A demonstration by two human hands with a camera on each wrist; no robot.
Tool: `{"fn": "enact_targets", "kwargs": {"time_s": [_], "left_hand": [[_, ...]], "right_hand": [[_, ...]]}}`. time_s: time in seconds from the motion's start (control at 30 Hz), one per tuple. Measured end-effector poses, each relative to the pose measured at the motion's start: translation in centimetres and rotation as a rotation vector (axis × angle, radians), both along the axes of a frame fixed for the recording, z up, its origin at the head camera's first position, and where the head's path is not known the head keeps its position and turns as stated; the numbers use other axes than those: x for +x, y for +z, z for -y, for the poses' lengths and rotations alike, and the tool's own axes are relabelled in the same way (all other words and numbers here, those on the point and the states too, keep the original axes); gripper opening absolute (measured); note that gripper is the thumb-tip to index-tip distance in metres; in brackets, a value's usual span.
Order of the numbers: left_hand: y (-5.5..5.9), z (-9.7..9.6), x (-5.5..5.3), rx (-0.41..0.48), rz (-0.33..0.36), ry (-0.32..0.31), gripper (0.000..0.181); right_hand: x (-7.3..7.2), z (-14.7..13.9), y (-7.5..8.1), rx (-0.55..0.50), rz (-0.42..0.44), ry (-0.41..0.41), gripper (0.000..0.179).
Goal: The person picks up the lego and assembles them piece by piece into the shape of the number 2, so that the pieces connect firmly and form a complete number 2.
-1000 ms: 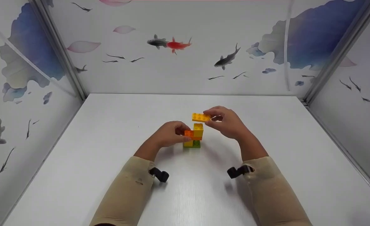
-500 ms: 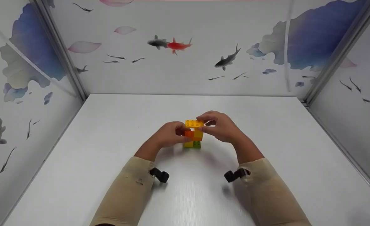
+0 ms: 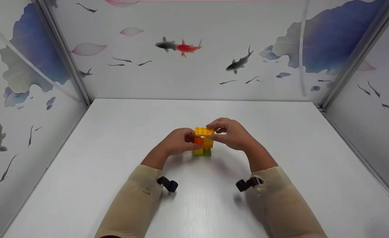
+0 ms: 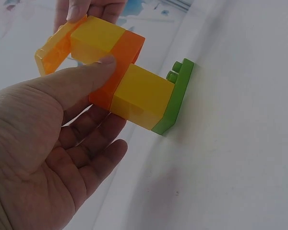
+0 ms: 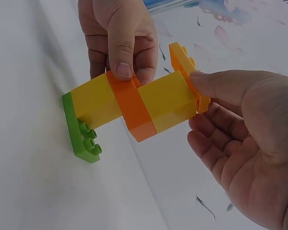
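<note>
A small tower of toy building bricks stands between the hands. Its base is a thin green brick (image 5: 74,129) with some bare studs, bearing a yellow block (image 5: 95,101). Above that comes an orange brick (image 5: 133,112), then a second yellow block (image 5: 168,101) offset to the right. My left hand (image 3: 178,142) pinches the orange brick, thumb on its near side. A flat yellow-orange brick (image 3: 202,131) caps the upper yellow block and overhangs toward the left. Its right end is pinched between thumb and fingers of my right hand (image 3: 234,134).
The white table (image 3: 122,132) reaches back to a panel wall (image 3: 194,79) printed with fish and petals. Side walls with metal corner posts (image 3: 60,49) flank it. Black wrist devices (image 3: 168,184) stick out inward from both sleeves.
My right hand has moved left and down, bringing the flat yellow-orange brick from above the tower onto the upper yellow block. My left hand has kept its hold on the orange brick.
</note>
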State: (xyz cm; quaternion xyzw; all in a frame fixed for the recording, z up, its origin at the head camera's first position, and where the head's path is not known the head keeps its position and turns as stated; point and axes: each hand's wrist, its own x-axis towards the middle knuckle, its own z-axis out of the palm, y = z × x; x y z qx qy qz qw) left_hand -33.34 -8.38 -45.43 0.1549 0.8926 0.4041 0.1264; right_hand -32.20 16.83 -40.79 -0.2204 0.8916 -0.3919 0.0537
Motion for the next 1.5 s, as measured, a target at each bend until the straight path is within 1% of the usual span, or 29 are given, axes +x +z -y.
{"fn": "enact_targets", "kwargs": {"time_s": [0.33, 0.6, 0.77, 0.9, 1.03, 1.13, 1.23, 1.33, 1.5], "left_hand": [[-0.1, 0.0, -0.2, -0.001, 0.014, 0.01, 0.03], [0.0, -0.1, -0.2, 0.003, 0.017, -0.004, 0.032], [0.0, -0.1, -0.2, -0.008, 0.023, 0.006, 0.032], [0.1, -0.1, -0.2, -0.017, 0.024, 0.013, 0.032], [0.2, -0.2, -0.1, -0.02, 0.014, -0.001, 0.033], [0.2, -0.2, -0.1, -0.018, 0.011, -0.009, 0.034], [0.1, -0.2, -0.1, -0.018, 0.009, -0.004, 0.036], [0.0, -0.1, -0.1, -0.017, 0.01, 0.003, 0.036], [-0.1, -0.1, -0.2, -0.006, 0.011, 0.004, 0.038]], "right_hand": [[0.2, 0.0, 0.1, 0.012, 0.002, 0.001, 0.031], [0.2, 0.0, 0.1, 0.044, 0.005, -0.004, 0.036], [0.2, 0.0, 0.1, 0.035, 0.016, -0.004, 0.037], [0.1, -0.1, -0.1, 0.02, 0.005, 0.002, 0.036], [0.0, -0.3, -0.5, 0.023, -0.009, -0.005, 0.035], [-0.1, -0.7, -0.8, 0.03, -0.021, -0.009, 0.038], [-0.1, -1.2, -0.8, 0.03, -0.029, -0.012, 0.043], [-0.1, -1.7, -0.9, 0.028, -0.019, -0.025, 0.047], [-0.2, -2.0, -1.2, 0.025, 0.045, -0.048, 0.051]]}}
